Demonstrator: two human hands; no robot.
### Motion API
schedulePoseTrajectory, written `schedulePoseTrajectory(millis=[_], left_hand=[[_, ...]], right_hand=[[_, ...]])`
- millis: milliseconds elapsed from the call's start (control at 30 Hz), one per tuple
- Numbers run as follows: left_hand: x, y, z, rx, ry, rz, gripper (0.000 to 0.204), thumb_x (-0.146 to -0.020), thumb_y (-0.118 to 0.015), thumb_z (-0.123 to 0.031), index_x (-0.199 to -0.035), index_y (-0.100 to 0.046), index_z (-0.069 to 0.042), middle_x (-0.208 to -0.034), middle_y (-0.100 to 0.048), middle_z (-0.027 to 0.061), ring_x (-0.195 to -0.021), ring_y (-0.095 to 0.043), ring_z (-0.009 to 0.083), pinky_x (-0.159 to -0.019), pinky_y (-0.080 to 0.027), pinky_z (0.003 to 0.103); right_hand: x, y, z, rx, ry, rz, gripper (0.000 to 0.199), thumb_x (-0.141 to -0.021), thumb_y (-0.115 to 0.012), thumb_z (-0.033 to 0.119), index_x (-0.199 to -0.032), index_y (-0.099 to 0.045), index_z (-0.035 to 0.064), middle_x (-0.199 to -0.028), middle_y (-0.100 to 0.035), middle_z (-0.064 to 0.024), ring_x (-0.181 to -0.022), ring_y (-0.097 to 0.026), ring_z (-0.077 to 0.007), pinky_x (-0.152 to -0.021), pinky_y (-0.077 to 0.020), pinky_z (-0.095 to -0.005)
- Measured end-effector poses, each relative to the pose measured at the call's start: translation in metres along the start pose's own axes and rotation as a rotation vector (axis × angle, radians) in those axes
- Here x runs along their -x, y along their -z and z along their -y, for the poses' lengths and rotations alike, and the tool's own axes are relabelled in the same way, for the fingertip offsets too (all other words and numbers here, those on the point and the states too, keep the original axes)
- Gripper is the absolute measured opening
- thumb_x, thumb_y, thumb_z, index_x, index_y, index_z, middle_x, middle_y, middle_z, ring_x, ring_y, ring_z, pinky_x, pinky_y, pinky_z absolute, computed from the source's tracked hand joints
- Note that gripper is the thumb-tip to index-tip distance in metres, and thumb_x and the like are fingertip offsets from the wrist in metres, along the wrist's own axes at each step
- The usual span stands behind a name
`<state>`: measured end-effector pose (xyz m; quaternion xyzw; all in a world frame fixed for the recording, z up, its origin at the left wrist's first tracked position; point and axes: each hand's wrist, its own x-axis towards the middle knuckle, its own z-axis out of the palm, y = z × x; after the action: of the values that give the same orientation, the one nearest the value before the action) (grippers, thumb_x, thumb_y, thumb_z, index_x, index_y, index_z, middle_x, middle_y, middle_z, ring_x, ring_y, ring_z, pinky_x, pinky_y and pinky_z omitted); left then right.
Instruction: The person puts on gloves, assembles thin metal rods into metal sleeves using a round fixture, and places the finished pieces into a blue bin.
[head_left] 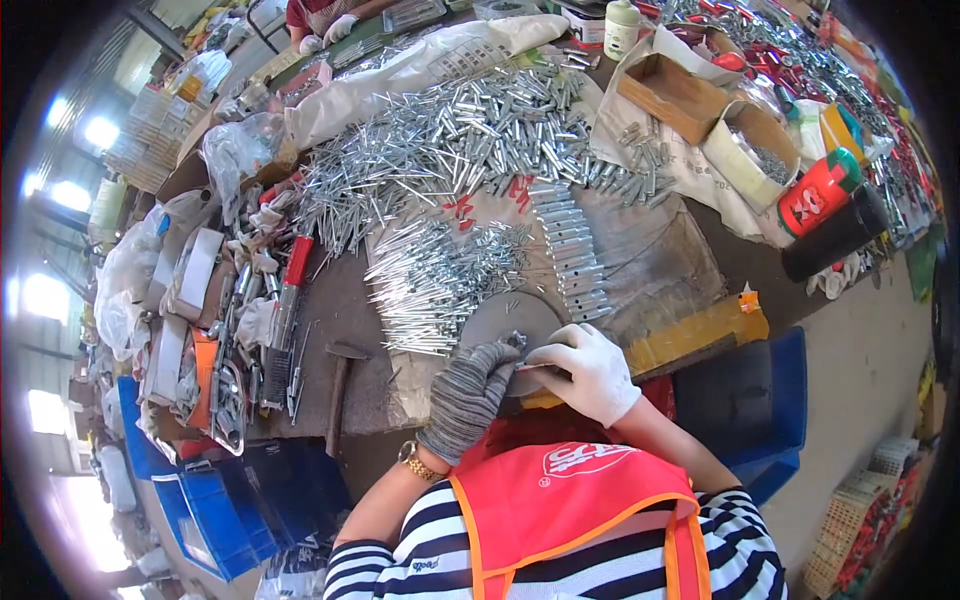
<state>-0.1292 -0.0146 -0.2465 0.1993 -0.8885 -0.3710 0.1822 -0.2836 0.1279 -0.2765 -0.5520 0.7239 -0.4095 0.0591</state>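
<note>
Two gloved hands meet at the near edge of the bench, over a round grey metal disc (510, 318). My left hand (468, 395), in a grey knit glove, is curled nearly closed, its fingertips pinching a small shiny metal piece (516, 341) at the disc's 6 o'clock edge. My right hand (592, 372), in a white glove, is also narrowed, thumb and forefinger closed on a thin metal part (540, 367) that points toward the left hand; whether the two pieces already touch is too small to tell.

Outward from the hands, at 12 o'clock, a neat curved row of finished-looking flat pieces (572, 255) runs up the bench, so I judge a fair share is done. At 10 o'clock lies a loose fan of thin silver pins (435, 280), and beyond it, toward 11 and 12 o'clock, a far larger heap of silver tubes (450, 140), which suggests much more remains than is finished. A hammer (340, 390) lies at 9 o'clock of the hands, untouched. At 2 o'clock stand an open cardboard box (672, 95) and a red bottle (818, 192)
</note>
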Motion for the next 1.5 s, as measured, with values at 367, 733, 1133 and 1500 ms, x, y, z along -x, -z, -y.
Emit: schedulePoseTrajectory(millis=[367, 733, 1133, 1500], left_hand=[[0.008, -0.005, 0.002, -0.139, -0.135, -0.102, 0.013, -0.088, -0.074, -0.008, -0.101, -0.072, -0.009, -0.102, -0.066, 0.0108, -0.094, -0.066, 0.0308, -0.082, -0.053, 0.040], [0.006, -0.008, 0.004, -0.111, -0.106, -0.123, 0.014, -0.086, -0.076, -0.008, -0.100, -0.073, -0.008, -0.101, -0.067, 0.0101, -0.094, -0.066, 0.0300, -0.083, -0.053, 0.041], [0.019, 0.003, 0.003, -0.463, -0.290, -0.035, 0.033, -0.085, -0.074, -0.013, -0.117, -0.071, -0.008, -0.115, -0.070, 0.0082, -0.101, -0.063, 0.0293, -0.090, -0.049, 0.044], [0.094, 0.100, 0.116, -1.002, 0.357, -0.514, 0.045, -0.090, -0.075, -0.023, -0.128, -0.064, -0.002, -0.134, -0.060, 0.0194, -0.128, -0.053, 0.0373, -0.109, -0.041, 0.050]], right_hand=[[0.000, 0.001, 0.000, 0.002, -0.008, 0.023, 0.020, -0.079, -0.079, 0.020, -0.098, -0.076, 0.0205, -0.097, -0.064, -0.0043, -0.093, -0.065, -0.0273, -0.079, -0.0548, -0.0398], [0.001, 0.000, -0.002, 0.005, -0.027, 0.035, 0.020, -0.079, -0.078, 0.019, -0.098, -0.076, 0.0201, -0.098, -0.064, -0.0045, -0.094, -0.065, -0.0279, -0.080, -0.0548, -0.0401], [-0.002, -0.001, 0.003, 0.010, 0.016, -0.011, 0.018, -0.079, -0.080, 0.018, -0.097, -0.076, 0.0183, -0.098, -0.065, -0.0044, -0.089, -0.065, -0.0287, -0.077, -0.0550, -0.0403], [0.000, 0.000, -0.001, 0.111, 0.219, 0.019, 0.025, -0.082, -0.076, 0.015, -0.106, -0.075, 0.0208, -0.099, -0.063, -0.0021, -0.082, -0.061, -0.0275, -0.073, -0.0540, -0.0401]])
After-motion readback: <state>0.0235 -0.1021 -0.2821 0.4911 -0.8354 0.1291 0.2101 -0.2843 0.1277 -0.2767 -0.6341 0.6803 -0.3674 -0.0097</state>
